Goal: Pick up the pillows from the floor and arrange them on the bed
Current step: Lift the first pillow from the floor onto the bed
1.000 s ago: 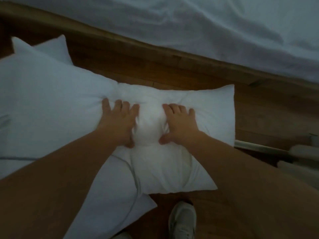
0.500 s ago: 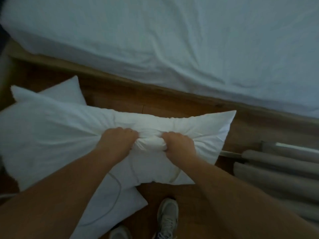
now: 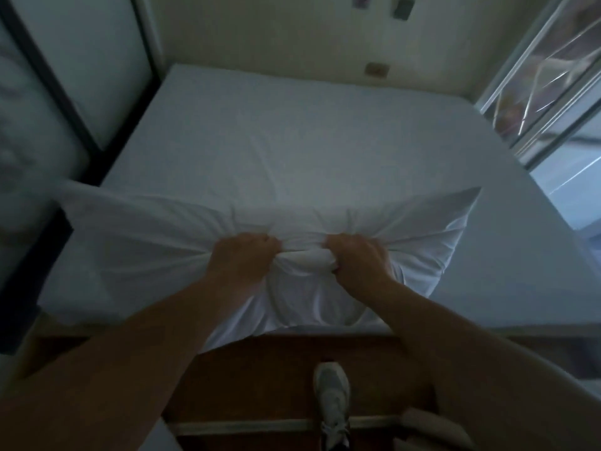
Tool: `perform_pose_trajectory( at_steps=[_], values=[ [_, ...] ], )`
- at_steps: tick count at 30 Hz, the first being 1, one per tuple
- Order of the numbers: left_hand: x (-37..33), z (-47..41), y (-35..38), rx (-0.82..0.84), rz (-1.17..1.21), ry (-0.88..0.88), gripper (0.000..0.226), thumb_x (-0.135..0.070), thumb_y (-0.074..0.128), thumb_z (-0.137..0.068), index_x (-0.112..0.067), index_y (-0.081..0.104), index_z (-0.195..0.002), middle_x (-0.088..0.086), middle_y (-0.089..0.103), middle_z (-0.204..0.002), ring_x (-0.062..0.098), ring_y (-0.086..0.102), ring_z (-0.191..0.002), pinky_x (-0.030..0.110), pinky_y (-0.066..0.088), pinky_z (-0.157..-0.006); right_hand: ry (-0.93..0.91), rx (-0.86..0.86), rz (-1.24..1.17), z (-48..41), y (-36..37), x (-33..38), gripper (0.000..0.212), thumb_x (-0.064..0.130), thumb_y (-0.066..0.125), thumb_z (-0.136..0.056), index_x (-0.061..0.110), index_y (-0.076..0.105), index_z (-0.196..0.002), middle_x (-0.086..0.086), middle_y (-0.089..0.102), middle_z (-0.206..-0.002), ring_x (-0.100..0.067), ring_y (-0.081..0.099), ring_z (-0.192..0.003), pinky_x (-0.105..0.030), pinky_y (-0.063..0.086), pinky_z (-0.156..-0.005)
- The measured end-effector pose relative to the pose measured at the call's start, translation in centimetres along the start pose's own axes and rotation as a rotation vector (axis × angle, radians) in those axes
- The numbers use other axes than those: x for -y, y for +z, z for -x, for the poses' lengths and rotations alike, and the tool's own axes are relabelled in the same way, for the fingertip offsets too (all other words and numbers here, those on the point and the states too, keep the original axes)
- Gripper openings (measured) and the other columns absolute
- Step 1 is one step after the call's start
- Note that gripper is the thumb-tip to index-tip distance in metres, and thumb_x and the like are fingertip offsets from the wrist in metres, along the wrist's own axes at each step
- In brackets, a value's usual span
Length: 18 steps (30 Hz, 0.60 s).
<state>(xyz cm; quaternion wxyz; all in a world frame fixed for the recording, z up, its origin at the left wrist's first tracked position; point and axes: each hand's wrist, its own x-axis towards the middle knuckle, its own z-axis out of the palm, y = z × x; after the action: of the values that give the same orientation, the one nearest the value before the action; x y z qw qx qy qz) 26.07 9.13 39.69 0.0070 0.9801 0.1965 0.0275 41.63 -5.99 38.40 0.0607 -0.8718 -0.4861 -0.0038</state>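
Observation:
A large white pillow [image 3: 156, 242] hangs in the air in front of me, stretched wide across the near edge of the bed [image 3: 292, 135]. My left hand [image 3: 242, 260] and my right hand [image 3: 356, 260] are both fisted in the fabric at its middle, close together. The bed carries a plain white sheet with a few creases and nothing else on it. The pillow's lower edge droops over the wooden bed frame and the floor. Any other pillows on the floor are hidden below the lifted one.
A dark-framed wardrobe [image 3: 61, 86] stands left of the bed. A glass window [image 3: 553, 83] runs along the right. The cream wall [image 3: 292, 37] is behind the bed. My shoe [image 3: 331, 405] stands on the wooden floor [image 3: 266, 379], with rolled pale items [image 3: 429, 428] at lower right.
Both hands closed on the pillow and lifted it off the floor to bed height. My view rose from the floor to the whole bed.

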Motion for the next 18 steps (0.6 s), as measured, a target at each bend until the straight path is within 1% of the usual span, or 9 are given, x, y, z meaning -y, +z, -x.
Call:
perform_pose_trajectory(
  at_steps=[2,4,7,11,13,14,15,17,18],
  values=[
    [0.0,-5.6,-0.6,0.005,-0.002,0.025,0.019,-0.030,0.056,-0.086,-0.024,0.056,-0.104,-0.001,0.065,-0.106,0.025,0.061,-0.103,0.036,0.049,-0.075,0.001,0.007,-0.006,-4.4,-0.6,-3.5,0.039,0.024,0.065,-0.079,0.032,0.059,-0.117,0.002,0.065,-0.118,-0.027,0.059,-0.109,-0.037,0.043,-0.087],
    [0.1,-11.6,0.2,0.055,-0.015,0.039,0.021,-0.034,0.058,-0.084,-0.025,0.055,-0.102,-0.001,0.065,-0.106,0.025,0.062,-0.102,0.035,0.047,-0.074,-0.004,0.081,-0.025,-9.3,-0.1,-7.4,0.035,0.032,0.065,-0.080,0.031,0.056,-0.115,0.002,0.064,-0.117,-0.026,0.058,-0.110,-0.036,0.042,-0.086],
    [-0.1,-20.6,3.8,0.124,0.000,0.055,0.020,-0.034,0.056,-0.085,-0.026,0.054,-0.103,-0.002,0.065,-0.108,0.025,0.062,-0.104,0.035,0.046,-0.076,-0.022,0.195,-0.039,-16.3,2.0,-13.7,0.037,0.043,0.065,-0.079,0.032,0.055,-0.113,0.002,0.064,-0.119,-0.025,0.059,-0.110,-0.035,0.043,-0.083],
    [-1.2,-30.0,9.0,0.173,0.035,0.046,0.021,-0.030,0.057,-0.084,-0.024,0.053,-0.104,0.001,0.063,-0.108,0.028,0.061,-0.103,0.035,0.043,-0.074,-0.027,0.308,-0.042,-23.4,5.6,-20.5,0.039,0.045,0.068,-0.077,0.031,0.054,-0.111,0.000,0.062,-0.120,-0.027,0.058,-0.110,-0.036,0.042,-0.084],
    [-1.5,-33.8,11.3,0.208,0.027,-0.002,0.023,-0.029,0.057,-0.085,-0.022,0.052,-0.106,0.005,0.060,-0.110,0.030,0.055,-0.105,0.037,0.041,-0.079,0.018,0.304,-0.023,-26.6,7.1,-23.2,0.042,0.045,0.072,-0.075,0.028,0.053,-0.108,-0.003,0.058,-0.119,-0.028,0.053,-0.114,-0.039,0.039,-0.087],
    [-1.4,-35.4,12.3,0.226,0.002,-0.031,0.027,-0.031,0.057,-0.085,-0.021,0.050,-0.110,0.007,0.057,-0.113,0.031,0.050,-0.108,0.039,0.039,-0.084,0.040,0.294,-0.013,-27.9,7.8,-24.3,0.046,0.047,0.073,-0.074,0.027,0.052,-0.110,-0.003,0.054,-0.121,-0.028,0.049,-0.116,-0.040,0.037,-0.090],
    [-1.3,-36.6,13.3,0.258,-0.027,-0.059,0.037,-0.035,0.058,-0.084,-0.020,0.048,-0.116,0.009,0.053,-0.120,0.031,0.046,-0.112,0.042,0.037,-0.089,0.057,0.296,-0.004,-28.9,8.5,-25.3,0.052,0.049,0.073,-0.074,0.027,0.051,-0.115,-0.003,0.051,-0.125,-0.028,0.046,-0.119,-0.042,0.035,-0.094],
    [-0.8,-38.1,15.0,0.378,-0.051,-0.104,0.062,-0.043,0.063,-0.081,-0.020,0.036,-0.132,0.011,0.040,-0.136,0.034,0.035,-0.125,0.051,0.028,-0.103,0.066,0.325,-0.015,-30.2,9.7,-27.0,0.064,0.051,0.073,-0.074,0.028,0.046,-0.127,-0.003,0.046,-0.134,-0.027,0.042,-0.123,-0.045,0.034,-0.098],
    [-0.6,-38.4,15.8,0.434,-0.037,-0.123,0.071,-0.044,0.063,-0.080,-0.021,0.029,-0.138,0.011,0.033,-0.143,0.035,0.029,-0.131,0.055,0.022,-0.108,0.069,0.347,-0.032,-30.6,10.2,-27.5,0.066,0.051,0.073,-0.075,0.028,0.044,-0.130,-0.003,0.045,-0.136,-0.027,0.042,-0.124,-0.045,0.033,-0.100]
  ],
)
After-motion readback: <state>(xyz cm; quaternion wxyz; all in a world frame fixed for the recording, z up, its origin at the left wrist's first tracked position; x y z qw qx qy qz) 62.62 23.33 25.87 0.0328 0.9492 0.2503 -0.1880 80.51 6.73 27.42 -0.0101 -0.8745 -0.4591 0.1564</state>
